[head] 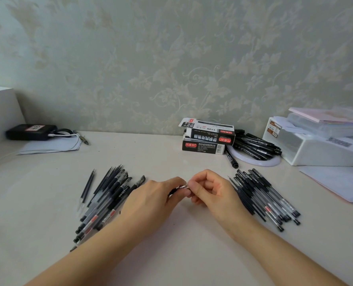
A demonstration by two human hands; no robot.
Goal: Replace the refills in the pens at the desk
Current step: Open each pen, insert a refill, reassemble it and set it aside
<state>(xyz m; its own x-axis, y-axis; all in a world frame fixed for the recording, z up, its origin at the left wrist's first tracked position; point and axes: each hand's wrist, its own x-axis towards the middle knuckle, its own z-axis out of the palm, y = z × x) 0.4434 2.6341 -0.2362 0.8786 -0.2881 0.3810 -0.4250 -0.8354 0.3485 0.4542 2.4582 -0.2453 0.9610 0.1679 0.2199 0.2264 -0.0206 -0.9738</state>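
A: Which step does the figure show?

B: One pen point(176, 189) is held just above the desk point(171, 254), at the centre of the view. The left hand point(155, 200) is curled round its dark barrel; the right hand point(205, 189) pinches the metal tip point(183, 186) between thumb and fingers. By my reading, the tip is being unscrewed or screwed back on. Which of the two cannot be told.

A: Where are the other pens?

B: A heap of pens point(107, 200) lies at nine o'clock of the hands, with what look like loose refills point(87, 187) at its far left edge. A second heap point(266, 198) lies at three o'clock, just beside the right wrist. At one o'clock stand two stacked pen boxes point(207, 139), and beside them a pile of black markers point(256, 146) on a white ring point(260, 161).

A: What does the next move call for?

B: Probably a steady twist of the tip while the left hand keeps the barrel from turning. If the tip is coming off, the old refill must then be drawn straight out and a fresh one slid in. The small tip could easily roll away, so it should stay in the fingers.

A: How far along is the task?

B: Likely midway, though it cannot be told which heap is finished.
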